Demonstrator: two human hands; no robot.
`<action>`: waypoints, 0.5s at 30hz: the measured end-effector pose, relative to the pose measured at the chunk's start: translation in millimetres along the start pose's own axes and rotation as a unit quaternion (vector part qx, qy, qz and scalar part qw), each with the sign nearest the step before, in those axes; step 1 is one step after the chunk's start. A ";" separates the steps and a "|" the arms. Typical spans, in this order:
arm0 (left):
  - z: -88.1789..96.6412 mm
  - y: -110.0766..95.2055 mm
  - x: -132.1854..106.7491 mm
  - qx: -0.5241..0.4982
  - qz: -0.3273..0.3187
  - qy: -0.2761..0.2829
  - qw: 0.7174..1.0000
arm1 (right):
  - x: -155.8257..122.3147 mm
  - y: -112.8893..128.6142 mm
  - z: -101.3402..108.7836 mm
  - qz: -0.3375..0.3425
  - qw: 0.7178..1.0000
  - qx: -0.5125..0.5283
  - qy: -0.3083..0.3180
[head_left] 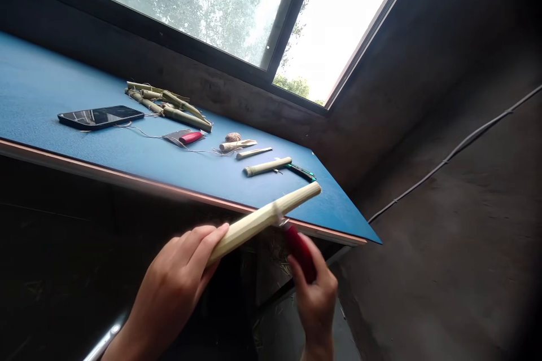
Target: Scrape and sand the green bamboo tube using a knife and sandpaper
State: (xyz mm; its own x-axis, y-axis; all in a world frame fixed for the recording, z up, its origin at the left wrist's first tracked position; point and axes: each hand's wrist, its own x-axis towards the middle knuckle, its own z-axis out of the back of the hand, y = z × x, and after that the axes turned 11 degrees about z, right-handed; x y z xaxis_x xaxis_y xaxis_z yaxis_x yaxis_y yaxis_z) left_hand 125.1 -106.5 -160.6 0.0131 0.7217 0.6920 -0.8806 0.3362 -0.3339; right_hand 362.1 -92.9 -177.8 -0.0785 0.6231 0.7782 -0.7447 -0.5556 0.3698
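Observation:
A pale, skinned bamboo stick (258, 224) slants up to the right in front of the table edge. My left hand (180, 268) is closed around its lower end, fingers on top and thumb underneath. In my right hand (315, 287) is a red-handled peeler (301, 254), gripped by the handle. Its metal head is smeared by motion and lies against the middle of the stick. The stick's far end rises over the tabletop, free of both hands.
On the blue table (169, 163) lie a phone (101, 117), a bundle of bamboo pieces (169, 104), a red-handled blade (186, 137), a twine ball (232, 137), cut bamboo pieces (266, 166) and a green-black cutter (301, 172). A cable (444, 162) runs along the right wall.

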 end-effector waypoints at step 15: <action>-0.5 1.2 1.5 0.014 0.013 -0.070 0.997 | -8.0 0.7 -11.0 -0.002 0.997 0.055 0.047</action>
State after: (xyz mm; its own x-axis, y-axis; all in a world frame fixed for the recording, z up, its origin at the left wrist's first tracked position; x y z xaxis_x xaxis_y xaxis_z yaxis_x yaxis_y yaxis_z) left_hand 124.3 -104.6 -160.3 -0.0736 0.6382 0.7663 -0.8927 0.3004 -0.3360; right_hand 354.9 -92.2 -189.4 -0.1410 0.6720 0.7270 -0.6683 -0.6064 0.4309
